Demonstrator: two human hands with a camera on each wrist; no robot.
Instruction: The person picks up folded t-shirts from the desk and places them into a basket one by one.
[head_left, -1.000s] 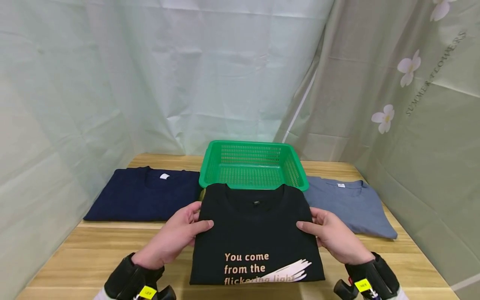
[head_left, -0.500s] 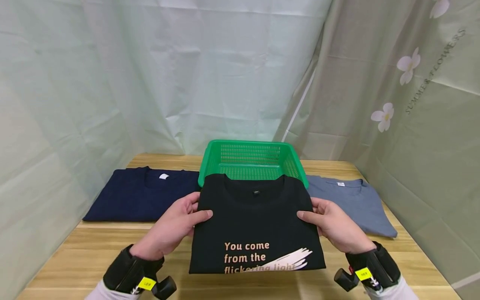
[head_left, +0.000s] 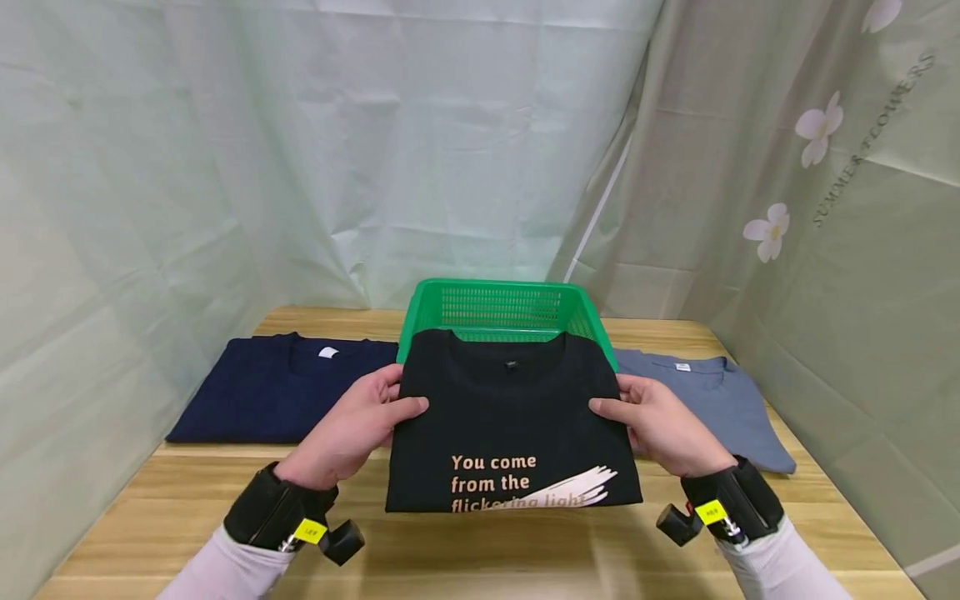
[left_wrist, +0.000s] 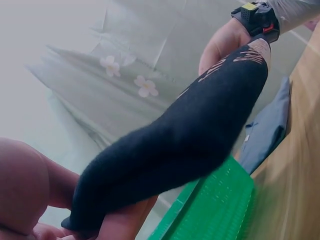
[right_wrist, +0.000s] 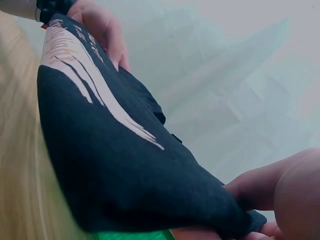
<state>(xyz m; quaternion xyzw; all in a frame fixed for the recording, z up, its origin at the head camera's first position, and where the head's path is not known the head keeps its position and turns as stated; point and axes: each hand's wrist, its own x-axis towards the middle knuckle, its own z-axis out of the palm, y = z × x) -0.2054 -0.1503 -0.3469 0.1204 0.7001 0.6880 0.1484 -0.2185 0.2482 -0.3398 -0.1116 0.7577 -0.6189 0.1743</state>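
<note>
A folded black T-shirt (head_left: 510, 425) with printed lettering and a white brush stroke hangs in the air, tilted, between both hands. At its left side the left hand (head_left: 367, 421) pinches the edge, thumb on top and fingers beneath. The right hand (head_left: 663, 421) grips the opposite edge in the same way. Behind the shirt stands a green plastic basket (head_left: 498, 292), its front wall hidden by the collar. In the left wrist view the shirt's underside (left_wrist: 165, 145) sags above the basket's side (left_wrist: 215, 205).
A folded navy T-shirt (head_left: 277, 396) lies on the wooden table (head_left: 480, 558) left of the basket. To the right lies a folded grey-blue T-shirt (head_left: 720, 408), partly covered by the right hand. A pale curtain (head_left: 450, 150) encloses the back and sides.
Both hands have lifted the black T-shirt and moved it away from the body, so it covers more of the basket's front. The basket and the other two shirts have stayed put.
</note>
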